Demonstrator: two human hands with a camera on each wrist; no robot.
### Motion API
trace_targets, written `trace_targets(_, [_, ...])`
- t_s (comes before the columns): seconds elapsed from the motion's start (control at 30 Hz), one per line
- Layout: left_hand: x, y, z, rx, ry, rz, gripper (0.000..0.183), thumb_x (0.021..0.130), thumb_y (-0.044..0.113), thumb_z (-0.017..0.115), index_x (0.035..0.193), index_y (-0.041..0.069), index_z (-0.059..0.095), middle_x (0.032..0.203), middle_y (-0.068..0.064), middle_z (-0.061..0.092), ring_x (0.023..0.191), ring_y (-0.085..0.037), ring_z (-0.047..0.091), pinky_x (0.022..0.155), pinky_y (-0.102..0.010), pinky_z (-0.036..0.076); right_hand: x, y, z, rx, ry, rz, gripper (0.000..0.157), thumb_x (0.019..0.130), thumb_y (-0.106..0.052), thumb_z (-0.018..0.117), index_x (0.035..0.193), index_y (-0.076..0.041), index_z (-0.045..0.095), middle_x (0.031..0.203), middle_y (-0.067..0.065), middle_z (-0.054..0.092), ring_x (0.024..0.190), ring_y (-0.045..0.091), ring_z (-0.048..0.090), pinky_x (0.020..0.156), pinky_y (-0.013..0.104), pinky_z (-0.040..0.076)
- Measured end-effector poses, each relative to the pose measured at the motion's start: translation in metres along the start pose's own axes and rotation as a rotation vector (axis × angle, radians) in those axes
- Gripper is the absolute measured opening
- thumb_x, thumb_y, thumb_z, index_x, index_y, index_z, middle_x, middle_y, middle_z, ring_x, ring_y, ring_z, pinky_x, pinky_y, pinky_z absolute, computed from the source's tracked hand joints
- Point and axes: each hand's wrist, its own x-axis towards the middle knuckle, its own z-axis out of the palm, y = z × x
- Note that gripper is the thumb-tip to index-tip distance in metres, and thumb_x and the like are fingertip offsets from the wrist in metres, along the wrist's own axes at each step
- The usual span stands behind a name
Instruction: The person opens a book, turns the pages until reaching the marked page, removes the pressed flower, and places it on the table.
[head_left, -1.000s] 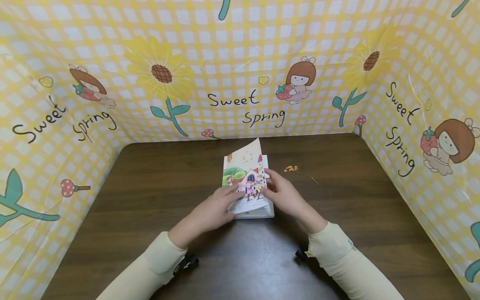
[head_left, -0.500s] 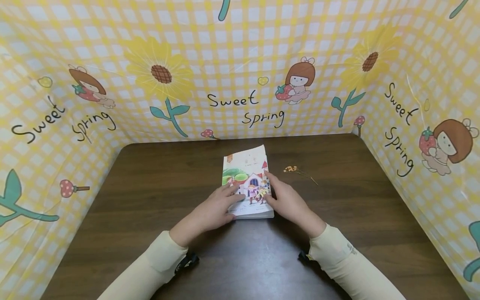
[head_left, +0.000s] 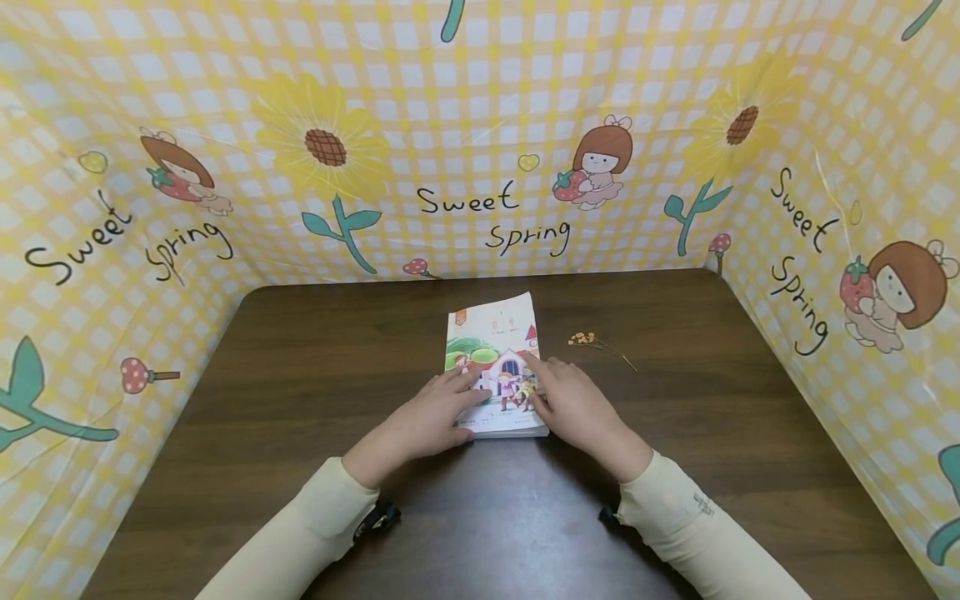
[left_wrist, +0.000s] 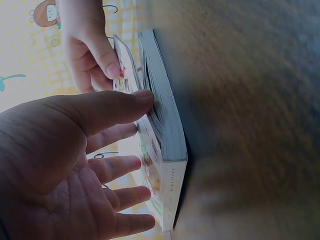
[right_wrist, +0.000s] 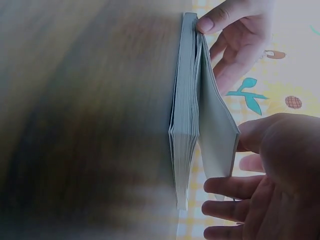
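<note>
A paperback book [head_left: 491,333] with an illustrated cover lies on the dark wooden table, spine to the left. Its front cover [right_wrist: 220,120] stands a little raised along the right side, with a gap above the pages. My left hand [head_left: 423,421] rests on the lower left of the book with fingers extended over the cover. In the left wrist view, the left thumb [left_wrist: 142,100] lies at the bottom edge of the pages. On the right, my right hand [head_left: 581,404] touches the top of the raised cover near its free edge, fingers loosely extended.
A dried flower sprig [head_left: 603,345] lies on the table [head_left: 322,333] to the right of the book. Yellow checked cloth [head_left: 480,108] with printed flowers and figures surrounds the table at the back and sides.
The front cover has swung down from a steeper angle toward the pages. My right hand has moved from the cover's edge onto its top; the left hand has stayed nearly still.
</note>
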Motion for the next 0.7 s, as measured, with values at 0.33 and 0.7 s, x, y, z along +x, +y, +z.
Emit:
trace_targets(0.33, [0.002,0.000,0.002,0.001,-0.025,0.015,0.064,0.094,0.034,0.075,0.153,0.023,0.051,0.169,-0.007,0.027,0.156,-0.035,0.021,0.124,-0.058,0.021,-0.005,0.012,0.001,-0.086,-0.051,-0.049,0.065,0.104,-0.038,0.059,0.161,-0.019,0.036,0.143,0.018,0.061,0.142,0.038,0.048,0.117,0.060,0.034])
trace_targets(0.7, [0.002,-0.004,0.001,0.011,-0.059,0.030,0.068,0.097,0.037,0.071,0.158,0.023,0.043,0.171,-0.007,0.021,0.157,-0.037,0.015,0.123,-0.061,0.018,-0.008,0.021,0.004,-0.002,-0.200,-0.065,0.070,0.104,-0.050,0.053,0.162,-0.017,0.031,0.159,0.019,0.043,0.152,0.042,0.030,0.122,0.063,0.020])
